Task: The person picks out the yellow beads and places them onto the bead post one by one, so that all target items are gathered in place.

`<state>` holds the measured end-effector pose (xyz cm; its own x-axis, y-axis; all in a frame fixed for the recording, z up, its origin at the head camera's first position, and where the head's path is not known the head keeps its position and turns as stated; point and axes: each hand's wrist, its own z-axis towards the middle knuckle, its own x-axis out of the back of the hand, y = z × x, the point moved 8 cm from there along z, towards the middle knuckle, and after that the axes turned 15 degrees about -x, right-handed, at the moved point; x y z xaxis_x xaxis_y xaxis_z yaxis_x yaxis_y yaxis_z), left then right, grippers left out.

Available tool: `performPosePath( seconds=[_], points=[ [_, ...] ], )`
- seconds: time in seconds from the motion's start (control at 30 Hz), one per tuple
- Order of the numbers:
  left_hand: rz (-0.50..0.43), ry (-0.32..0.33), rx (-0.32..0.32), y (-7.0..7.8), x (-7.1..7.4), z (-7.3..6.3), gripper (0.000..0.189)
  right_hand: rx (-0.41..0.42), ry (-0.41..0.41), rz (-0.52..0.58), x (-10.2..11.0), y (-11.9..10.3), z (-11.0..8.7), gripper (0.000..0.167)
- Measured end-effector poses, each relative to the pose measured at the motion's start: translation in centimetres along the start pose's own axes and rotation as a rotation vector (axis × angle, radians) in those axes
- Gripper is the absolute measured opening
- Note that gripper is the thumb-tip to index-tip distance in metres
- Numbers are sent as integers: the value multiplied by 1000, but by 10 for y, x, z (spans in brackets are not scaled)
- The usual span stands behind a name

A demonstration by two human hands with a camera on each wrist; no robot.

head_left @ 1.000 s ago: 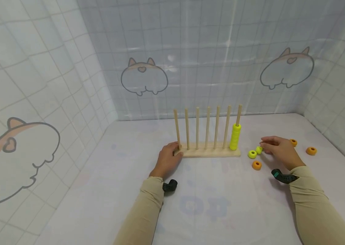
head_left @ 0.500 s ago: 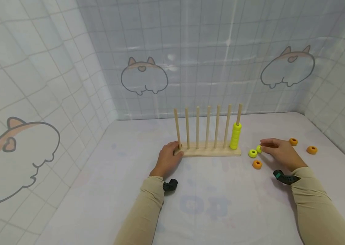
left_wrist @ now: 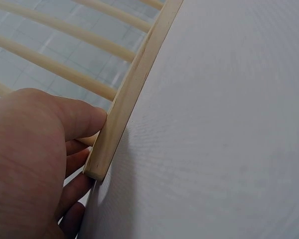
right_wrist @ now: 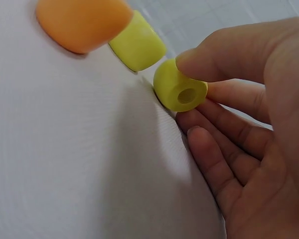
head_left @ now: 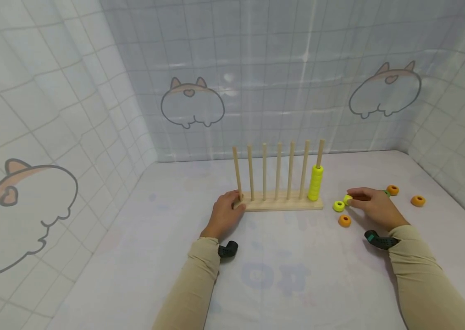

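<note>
My left hand (head_left: 225, 215) grips the left end of a wooden peg rack (head_left: 282, 205), thumb on the front edge of its base, as the left wrist view shows. Several upright pegs stand on the rack, and yellow beads (head_left: 315, 183) are stacked on the rightmost one. To the right of the rack, my right hand (head_left: 374, 208) pinches a yellow bead (right_wrist: 174, 87) between thumb and fingers. The bead is tilted, its hole facing the wrist camera, low over the table. Beside it lie another yellow bead (head_left: 338, 206) and an orange bead (head_left: 345, 221).
Two more orange beads, one farther back (head_left: 393, 189) and one at the right (head_left: 418, 200), lie beyond my right hand. A small green thing (head_left: 387, 193) shows partly behind that hand. A tiled-pattern sheet (head_left: 274, 82) hangs behind the pale tabletop (head_left: 265, 293).
My right hand has closed its thumb and fingers around the yellow bead, which now stands tilted. A green thing has come into sight behind that hand. My left hand stays on the rack.
</note>
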<state>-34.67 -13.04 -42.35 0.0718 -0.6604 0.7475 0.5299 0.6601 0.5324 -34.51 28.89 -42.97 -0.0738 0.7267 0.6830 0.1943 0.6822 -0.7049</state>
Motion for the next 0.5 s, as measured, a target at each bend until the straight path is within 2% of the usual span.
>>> performPosePath(
  seconds=[0.5],
  points=[
    [-2, -6, 15, -1, 0, 0, 43, 18, 0, -69, -3, -3, 0, 58]
  ],
)
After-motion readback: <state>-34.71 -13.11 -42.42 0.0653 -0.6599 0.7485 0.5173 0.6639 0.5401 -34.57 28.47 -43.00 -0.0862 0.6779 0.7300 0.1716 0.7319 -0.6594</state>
